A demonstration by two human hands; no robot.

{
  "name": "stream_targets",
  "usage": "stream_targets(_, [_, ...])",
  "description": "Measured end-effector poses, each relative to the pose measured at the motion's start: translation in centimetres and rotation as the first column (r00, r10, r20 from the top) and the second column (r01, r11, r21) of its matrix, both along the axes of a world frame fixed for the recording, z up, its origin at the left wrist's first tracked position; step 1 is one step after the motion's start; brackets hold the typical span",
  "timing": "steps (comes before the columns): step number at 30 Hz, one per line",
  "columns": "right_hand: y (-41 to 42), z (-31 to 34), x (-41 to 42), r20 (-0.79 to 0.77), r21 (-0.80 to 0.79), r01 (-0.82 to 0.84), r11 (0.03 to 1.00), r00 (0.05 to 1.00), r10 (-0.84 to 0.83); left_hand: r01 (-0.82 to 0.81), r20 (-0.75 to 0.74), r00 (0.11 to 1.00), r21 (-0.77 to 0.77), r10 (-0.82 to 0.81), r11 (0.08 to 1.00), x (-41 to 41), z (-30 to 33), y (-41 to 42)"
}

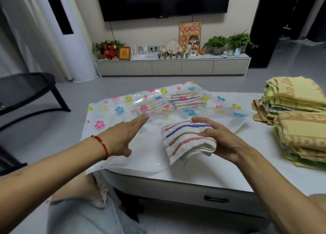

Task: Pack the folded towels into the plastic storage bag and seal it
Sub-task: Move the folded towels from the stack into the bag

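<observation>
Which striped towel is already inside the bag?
The far striped towel, seen through the flowered plastic bag. The near striped towel lies on top of the bag, gripped by the right hand.

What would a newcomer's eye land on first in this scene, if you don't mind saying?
Probably the striped towel, folded and gripped by the right hand at the table's near middle. Next comes the flowered bag spread flat beyond it, another striped towel already inside, with the left hand reaching open-fingered to its near edge. A stack of yellow towels waits at the right of the table.
</observation>
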State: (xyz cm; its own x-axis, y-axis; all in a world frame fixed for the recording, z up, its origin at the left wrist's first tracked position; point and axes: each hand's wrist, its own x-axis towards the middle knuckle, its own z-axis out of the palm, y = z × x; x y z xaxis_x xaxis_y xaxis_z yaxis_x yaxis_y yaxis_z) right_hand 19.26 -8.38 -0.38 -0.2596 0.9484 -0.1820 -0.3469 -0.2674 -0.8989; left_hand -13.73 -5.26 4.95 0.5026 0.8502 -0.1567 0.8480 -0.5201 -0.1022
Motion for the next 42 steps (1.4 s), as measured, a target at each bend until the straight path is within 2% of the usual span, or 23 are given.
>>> stream_targets(8, [6.6, -0.8, -15.9, -0.270, 0.005, 0.159, 0.987, 0.951, -0.152, 0.124, 0.149, 0.979, 0.094, -0.137, 0.988, -1.3, 5.3, 1.4])
stream_targets(9, [7.3, -1.3, -17.4, -0.247, -0.006, 0.156, 0.988, 0.957, -0.152, 0.137, 0.159, 0.976, 0.098, -0.151, 0.986, -1.4, 5.7, 1.5])
stream_targets(10, [7.8, -1.9, -18.6, -0.159, -0.016, 0.140, 0.990, 0.977, -0.141, 0.152, 0.165, 0.972, 0.103, -0.168, 0.983, -1.5, 6.0, 1.7])
stream_targets(11, [8.2, -2.7, -19.6, -0.017, -0.024, 0.100, 0.995, 0.995, -0.100, 0.168, 0.168, 0.968, 0.108, -0.184, 0.980, -1.7, 6.2, 1.8])
stream_targets(13, [8.7, -4.4, -21.0, 0.263, -0.071, -0.024, 0.997, 0.964, 0.041, 0.195, 0.178, 0.961, 0.102, -0.211, 0.975, -2.1, 6.5, 2.1])
stream_targets(14, [9.1, -5.3, -21.5, 0.330, -0.092, -0.071, 0.993, 0.939, 0.097, 0.207, 0.187, 0.957, 0.089, -0.221, 0.974, -2.4, 6.6, 2.3])
stream_targets(16, [10.1, -6.1, -22.4, 0.367, -0.094, -0.109, 0.990, 0.920, 0.136, 0.216, 0.202, 0.954, 0.058, -0.224, 0.975, -2.9, 6.6, 2.7])
stream_targets(20, [12.9, -6.1, -24.1, 0.509, 0.062, -0.148, 0.987, 0.856, 0.096, 0.215, 0.247, 0.946, 0.007, -0.210, 0.977, -3.4, 6.5, 2.8])
stream_targets(23, [14.4, -6.1, -25.6, 0.491, 0.072, -0.217, 0.974, 0.857, 0.155, 0.188, 0.267, 0.947, -0.021, -0.176, 0.982, -3.8, 6.4, 3.0])
stream_targets(27, [14.7, -7.9, -26.2, 0.624, 0.163, -0.022, 0.986, 0.777, -0.086, 0.184, 0.289, 0.942, -0.029, -0.168, 0.982, -4.1, 6.3, 3.3])
stream_targets(28, [14.7, -8.3, -26.4, 0.642, 0.173, -0.019, 0.985, 0.761, -0.098, 0.186, 0.291, 0.942, -0.037, -0.167, 0.982, -4.1, 6.3, 3.3])
stream_targets(32, [16.2, -8.0, -27.3, 0.663, 0.227, -0.214, 0.950, 0.749, 0.010, 0.195, 0.314, 0.935, -0.065, -0.166, 0.979, -4.1, 6.1, 3.4])
stream_targets(36, [17.7, -7.0, -27.3, 0.792, 0.184, -0.439, 0.879, 0.596, 0.132, 0.171, 0.344, 0.929, -0.077, -0.135, 0.982, -4.2, 6.9, 3.8])
stream_targets(39, [18.3, -7.4, -27.7, 0.835, 0.184, -0.498, 0.847, 0.534, 0.132, 0.162, 0.375, 0.920, -0.088, -0.118, 0.983, -4.2, 7.4, 4.2])
stream_targets(42, [19.0, -7.2, -27.5, 0.846, 0.197, -0.504, 0.841, 0.521, 0.114, 0.160, 0.372, 0.921, -0.081, -0.119, 0.984, -4.3, 7.3, 4.4])
